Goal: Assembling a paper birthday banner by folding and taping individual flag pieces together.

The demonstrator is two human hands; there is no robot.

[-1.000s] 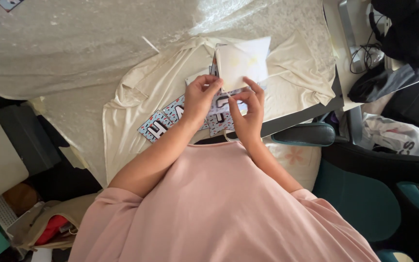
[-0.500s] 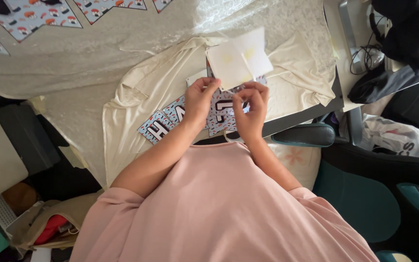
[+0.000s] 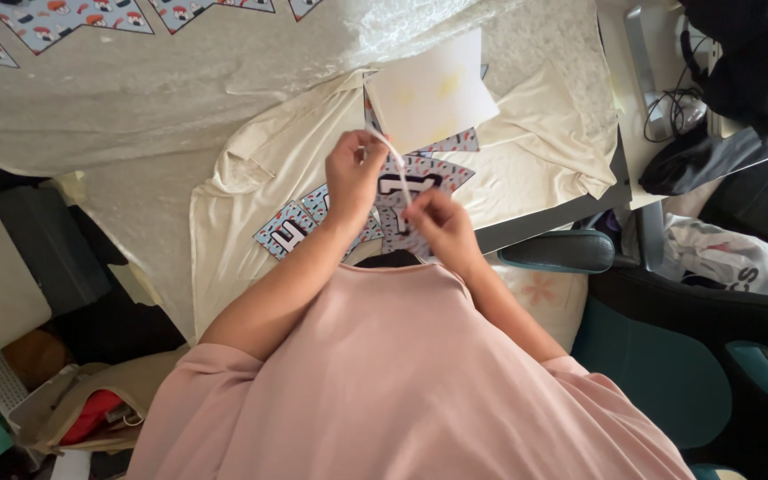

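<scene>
Between hands (image 3: 355, 169), string (image 3: 395, 160) now taut.

Single head-worn view, looking steeply down from above the wearer's own pink-shirted torso (image 3: 402, 382), which fills the lower half of the frame, toward a table (image 3: 135, 98) covered in pale cloth across the upper half. The left hand (image 3: 355, 171) and right hand (image 3: 437, 227) sit close to the lens at frame centre, while a teal chair (image 3: 660, 373) occupies the lower right and floor clutter the lower left. No second view is supplied, so no overlap exists.
</scene>
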